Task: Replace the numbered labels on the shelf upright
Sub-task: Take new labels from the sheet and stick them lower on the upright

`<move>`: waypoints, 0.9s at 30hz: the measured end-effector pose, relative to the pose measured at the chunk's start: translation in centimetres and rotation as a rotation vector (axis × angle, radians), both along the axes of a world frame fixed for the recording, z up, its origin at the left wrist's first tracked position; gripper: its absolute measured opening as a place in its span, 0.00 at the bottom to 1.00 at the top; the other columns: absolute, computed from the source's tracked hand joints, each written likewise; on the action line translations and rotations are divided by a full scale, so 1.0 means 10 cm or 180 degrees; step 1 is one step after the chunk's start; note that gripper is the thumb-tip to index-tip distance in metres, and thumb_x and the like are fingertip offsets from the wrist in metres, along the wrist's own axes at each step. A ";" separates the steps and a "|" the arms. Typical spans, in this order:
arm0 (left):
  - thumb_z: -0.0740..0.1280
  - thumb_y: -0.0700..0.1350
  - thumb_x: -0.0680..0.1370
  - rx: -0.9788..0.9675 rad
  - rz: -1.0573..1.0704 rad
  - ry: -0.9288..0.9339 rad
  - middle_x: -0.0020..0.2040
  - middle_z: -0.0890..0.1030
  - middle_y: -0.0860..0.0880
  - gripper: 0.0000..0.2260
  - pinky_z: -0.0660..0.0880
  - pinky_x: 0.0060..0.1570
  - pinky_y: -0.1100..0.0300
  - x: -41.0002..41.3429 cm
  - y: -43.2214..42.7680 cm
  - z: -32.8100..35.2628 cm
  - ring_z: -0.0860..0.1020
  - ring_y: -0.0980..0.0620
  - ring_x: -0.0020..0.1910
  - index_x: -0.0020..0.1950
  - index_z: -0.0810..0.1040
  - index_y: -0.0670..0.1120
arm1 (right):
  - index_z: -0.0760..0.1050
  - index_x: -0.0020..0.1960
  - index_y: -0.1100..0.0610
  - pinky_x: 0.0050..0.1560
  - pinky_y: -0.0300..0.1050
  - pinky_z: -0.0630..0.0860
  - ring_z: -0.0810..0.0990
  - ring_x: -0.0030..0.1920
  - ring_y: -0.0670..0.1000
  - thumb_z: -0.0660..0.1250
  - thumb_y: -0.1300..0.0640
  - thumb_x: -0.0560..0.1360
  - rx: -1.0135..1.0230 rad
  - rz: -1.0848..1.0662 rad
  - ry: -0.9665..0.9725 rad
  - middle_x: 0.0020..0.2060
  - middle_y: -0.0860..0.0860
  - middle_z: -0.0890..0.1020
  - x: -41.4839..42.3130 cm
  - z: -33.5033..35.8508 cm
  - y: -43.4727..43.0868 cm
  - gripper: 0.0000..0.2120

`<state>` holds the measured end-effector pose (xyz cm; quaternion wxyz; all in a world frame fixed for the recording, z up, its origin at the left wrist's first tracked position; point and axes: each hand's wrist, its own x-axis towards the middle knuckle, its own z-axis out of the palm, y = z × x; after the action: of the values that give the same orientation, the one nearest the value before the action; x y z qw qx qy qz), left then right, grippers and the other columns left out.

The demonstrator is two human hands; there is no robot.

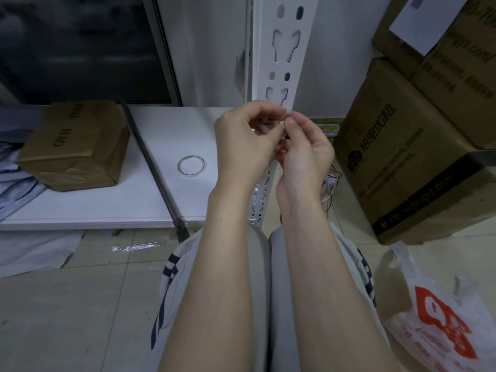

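Forearms (214, 277) stretch over the knees (259, 237); left hand (241, 142) and right hand (307, 151) pinch a small label (285, 121) in their fingers, just before the shelf upright (288, 49). Upright above them bare: sticking apparently not yet done.

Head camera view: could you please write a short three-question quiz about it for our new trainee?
1. True or false: the tape roll lies flat on the white shelf board.
2. Where do the left hand and right hand pinch the small label? A above the tape roll; B in front of the shelf upright; C behind the person's back.
3. Fill in: the printed plastic bag lies at the person's ___ side.
Key: 1 true; 2 B; 3 right.
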<state>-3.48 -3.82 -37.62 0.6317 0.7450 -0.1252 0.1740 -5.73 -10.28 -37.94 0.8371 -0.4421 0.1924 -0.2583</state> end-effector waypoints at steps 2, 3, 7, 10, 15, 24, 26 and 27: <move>0.74 0.36 0.70 0.0267 0.0136 -0.0237 0.37 0.83 0.56 0.07 0.71 0.37 0.72 -0.01 -0.01 -0.02 0.78 0.60 0.35 0.44 0.86 0.47 | 0.77 0.48 0.62 0.28 0.36 0.72 0.77 0.27 0.44 0.65 0.70 0.77 -0.0075 -0.0059 0.0038 0.28 0.49 0.81 0.00 0.01 -0.02 0.05; 0.74 0.37 0.70 0.0374 0.0183 -0.0370 0.38 0.84 0.55 0.07 0.70 0.37 0.72 0.00 -0.01 -0.03 0.78 0.59 0.36 0.44 0.86 0.47 | 0.76 0.49 0.62 0.28 0.35 0.72 0.76 0.26 0.43 0.66 0.70 0.77 -0.0106 -0.0083 0.0036 0.26 0.48 0.80 0.01 0.02 -0.02 0.05; 0.74 0.40 0.71 0.0539 0.0293 -0.0773 0.40 0.84 0.54 0.04 0.72 0.37 0.68 0.02 -0.02 -0.04 0.79 0.58 0.37 0.44 0.87 0.46 | 0.75 0.50 0.64 0.24 0.36 0.69 0.71 0.23 0.44 0.65 0.69 0.78 -0.0192 -0.0106 -0.0047 0.27 0.50 0.78 -0.01 0.05 -0.03 0.03; 0.75 0.41 0.71 0.0424 0.0372 -0.0821 0.40 0.83 0.53 0.02 0.73 0.38 0.67 0.01 0.00 -0.03 0.78 0.60 0.37 0.42 0.86 0.46 | 0.76 0.51 0.67 0.24 0.37 0.67 0.72 0.24 0.49 0.61 0.67 0.80 -0.0297 -0.0027 -0.0101 0.33 0.59 0.79 -0.03 0.05 -0.01 0.06; 0.75 0.42 0.71 0.0228 0.0396 -0.0684 0.36 0.82 0.57 0.01 0.74 0.38 0.66 -0.07 0.06 0.06 0.79 0.60 0.36 0.41 0.86 0.48 | 0.76 0.50 0.63 0.24 0.37 0.68 0.74 0.28 0.53 0.59 0.65 0.81 -0.0514 0.0117 -0.0258 0.37 0.62 0.80 -0.10 0.06 0.06 0.07; 0.74 0.40 0.74 0.0059 0.0433 -0.1075 0.39 0.84 0.55 0.03 0.80 0.40 0.56 -0.34 0.27 0.58 0.82 0.56 0.39 0.45 0.85 0.47 | 0.75 0.51 0.68 0.36 0.44 0.78 0.81 0.38 0.50 0.56 0.69 0.80 -0.1153 0.0187 -0.0725 0.37 0.55 0.81 -0.22 0.56 0.28 0.09; 0.73 0.39 0.74 0.0003 0.0430 -0.1188 0.40 0.84 0.54 0.03 0.81 0.41 0.57 -0.37 0.40 0.77 0.82 0.56 0.40 0.46 0.86 0.46 | 0.76 0.48 0.65 0.36 0.44 0.77 0.80 0.37 0.49 0.56 0.69 0.79 -0.1350 0.0215 -0.0891 0.36 0.51 0.81 -0.23 0.77 0.35 0.10; 0.73 0.39 0.75 0.0003 0.0431 -0.1234 0.40 0.84 0.53 0.03 0.81 0.42 0.58 -0.39 0.47 0.88 0.82 0.56 0.41 0.47 0.85 0.45 | 0.76 0.47 0.62 0.36 0.44 0.77 0.80 0.37 0.48 0.57 0.69 0.79 -0.1484 0.0220 -0.0964 0.35 0.50 0.81 -0.23 0.89 0.40 0.10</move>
<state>-7.36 0.85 -28.84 0.5823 0.7045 -0.1941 0.3562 -7.99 -6.32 -29.07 0.7403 -0.5855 -0.0148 -0.3301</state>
